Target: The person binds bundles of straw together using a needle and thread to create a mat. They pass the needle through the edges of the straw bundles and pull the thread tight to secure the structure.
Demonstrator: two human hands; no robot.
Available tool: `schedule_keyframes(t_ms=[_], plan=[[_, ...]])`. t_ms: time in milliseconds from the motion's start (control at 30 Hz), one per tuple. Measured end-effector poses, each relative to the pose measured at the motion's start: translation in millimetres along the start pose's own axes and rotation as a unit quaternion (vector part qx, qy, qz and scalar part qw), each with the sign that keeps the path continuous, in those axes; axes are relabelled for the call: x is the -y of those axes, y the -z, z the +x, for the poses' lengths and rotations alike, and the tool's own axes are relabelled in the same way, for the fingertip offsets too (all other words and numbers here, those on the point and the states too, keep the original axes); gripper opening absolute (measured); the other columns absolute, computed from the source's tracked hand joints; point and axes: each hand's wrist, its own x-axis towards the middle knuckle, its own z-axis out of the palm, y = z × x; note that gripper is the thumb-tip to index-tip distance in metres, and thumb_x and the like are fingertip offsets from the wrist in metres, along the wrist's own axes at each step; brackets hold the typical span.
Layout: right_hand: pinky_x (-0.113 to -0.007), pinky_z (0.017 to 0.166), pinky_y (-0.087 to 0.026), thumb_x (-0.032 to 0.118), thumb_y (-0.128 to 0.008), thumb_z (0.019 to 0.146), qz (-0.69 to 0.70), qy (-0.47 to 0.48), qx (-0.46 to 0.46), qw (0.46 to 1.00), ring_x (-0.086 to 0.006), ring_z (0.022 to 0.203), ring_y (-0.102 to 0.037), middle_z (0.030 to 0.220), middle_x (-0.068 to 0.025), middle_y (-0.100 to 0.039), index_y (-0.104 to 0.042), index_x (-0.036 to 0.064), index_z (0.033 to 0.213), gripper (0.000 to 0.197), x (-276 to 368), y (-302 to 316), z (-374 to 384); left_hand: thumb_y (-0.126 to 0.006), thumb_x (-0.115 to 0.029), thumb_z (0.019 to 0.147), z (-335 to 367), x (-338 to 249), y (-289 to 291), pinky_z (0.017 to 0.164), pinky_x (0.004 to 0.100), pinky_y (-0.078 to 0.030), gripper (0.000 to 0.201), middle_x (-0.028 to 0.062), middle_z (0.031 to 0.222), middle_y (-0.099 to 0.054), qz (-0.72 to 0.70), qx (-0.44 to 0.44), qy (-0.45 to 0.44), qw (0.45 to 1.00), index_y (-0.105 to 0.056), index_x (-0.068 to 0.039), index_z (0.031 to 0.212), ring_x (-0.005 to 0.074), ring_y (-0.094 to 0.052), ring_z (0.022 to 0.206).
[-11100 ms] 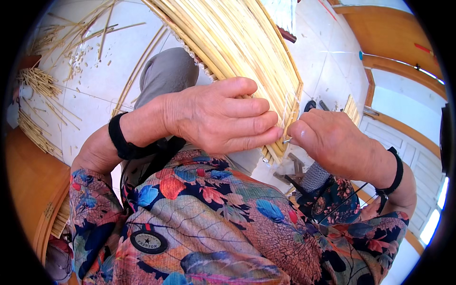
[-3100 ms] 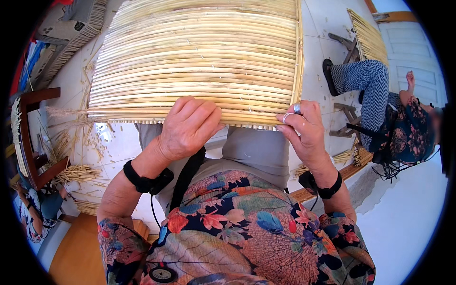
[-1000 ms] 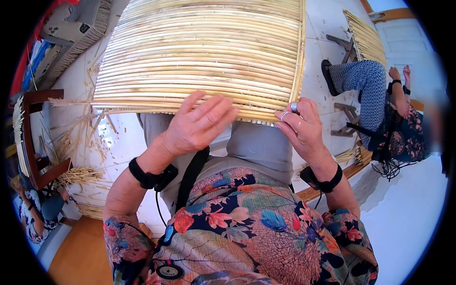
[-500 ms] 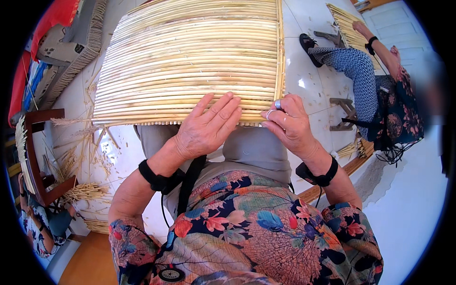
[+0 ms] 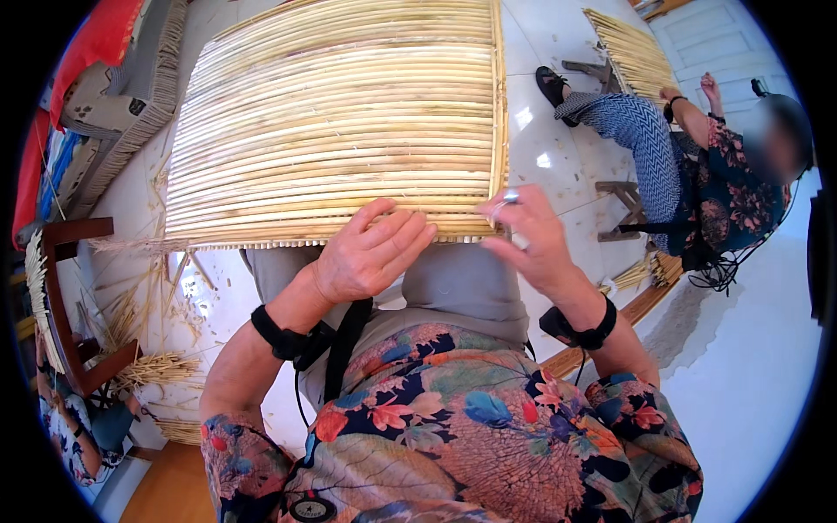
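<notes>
A broad mat of pale yellow plant stalks (image 5: 331,113), laid side by side in rows, extends away from me with its near edge above my lap. My left hand (image 5: 368,255) rests on that near edge, its fingers stretched over the last stalks and its palm toward me. At the mat's near right corner is my right hand (image 5: 536,242), slightly blurred, with thumb and forefinger apart. A metal band (image 5: 511,196) is on one of its fingers. I can make out nothing held in the right hand. What lies under the left palm is hidden.
To the right a seated person (image 5: 732,192) works at another stalk mat (image 5: 632,54). At far left stand a dark wooden frame (image 5: 78,305) and a cushioned seat (image 5: 109,105). Loose stalks (image 5: 161,370) and bits litter the tiled floor. Another person (image 5: 83,427) is at lower left.
My right thumb and forefinger have parted from their pinch at the mat's corner. The left hand has slid slightly toward me. The seated person on the right has raised a hand.
</notes>
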Motion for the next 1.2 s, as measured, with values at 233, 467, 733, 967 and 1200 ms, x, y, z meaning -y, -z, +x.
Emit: schedule_keyframes(t_ms=[233,467,733,967,1200], plan=[[-0.039,0.091,-0.050,0.014,-0.052,0.100,0.388,-0.275,-0.204,0.856,-0.0221,0.099,-0.063,0.097,-0.0076,-0.061,-0.062,-0.0006,0.096,0.018,-24.4,25.0,-20.0,-0.063,-0.005,0.079,3.8,7.0,3.8,0.098,0.0472,-0.048,0.037,0.0134,0.114,-0.066,0.005,-0.003,0.015,1.000,-0.067,0.002,0.115,0.0264,-0.062,0.107],[-0.050,0.101,-0.042,0.018,-0.045,0.102,0.541,-0.191,-0.167,0.802,-0.0254,0.091,-0.063,0.085,-0.0085,-0.058,-0.054,0.0022,0.086,0.025,2.2,21.7,-33.4,-0.068,-0.006,0.082,1.3,8.8,-0.7,0.103,0.0535,-0.045,0.031,0.0134,0.114,-0.065,-0.003,-0.004,0.024,1.000,-0.066,0.000,0.112,0.0318,-0.059,0.121],[-0.048,0.096,-0.047,0.019,-0.042,0.104,0.575,-0.215,-0.167,0.772,-0.0193,0.072,-0.056,0.076,-0.0066,-0.054,-0.052,0.0027,0.082,0.029,-6.4,-3.5,-49.1,-0.067,-0.004,0.082,5.4,12.4,1.7,0.104,0.0522,-0.045,0.030,0.0161,0.114,-0.065,0.033,0.021,0.011,0.999,-0.065,0.002,0.111,0.0330,-0.061,0.119],[-0.038,0.079,-0.055,0.020,-0.044,0.104,0.468,-0.295,-0.055,0.831,-0.0152,0.071,-0.056,0.077,-0.0054,-0.055,-0.053,0.0026,0.082,0.030,27.4,-26.1,-51.1,-0.064,-0.004,0.082,7.7,13.1,2.4,0.104,0.0511,-0.046,0.031,0.0174,0.115,-0.065,0.037,0.020,0.006,0.999,-0.066,0.003,0.112,0.0328,-0.062,0.118],[-0.031,0.071,-0.057,0.021,-0.054,0.100,0.510,-0.408,-0.128,0.746,-0.0178,0.081,-0.062,0.094,-0.0085,-0.062,-0.059,0.0003,0.100,0.021,1.0,-2.5,-27.1,-0.063,-0.004,0.083,10.7,11.6,5.5,0.104,0.0496,-0.046,0.031,0.0160,0.116,-0.066,0.039,0.022,0.011,0.999,-0.065,0.003,0.113,0.0318,-0.062,0.118]])
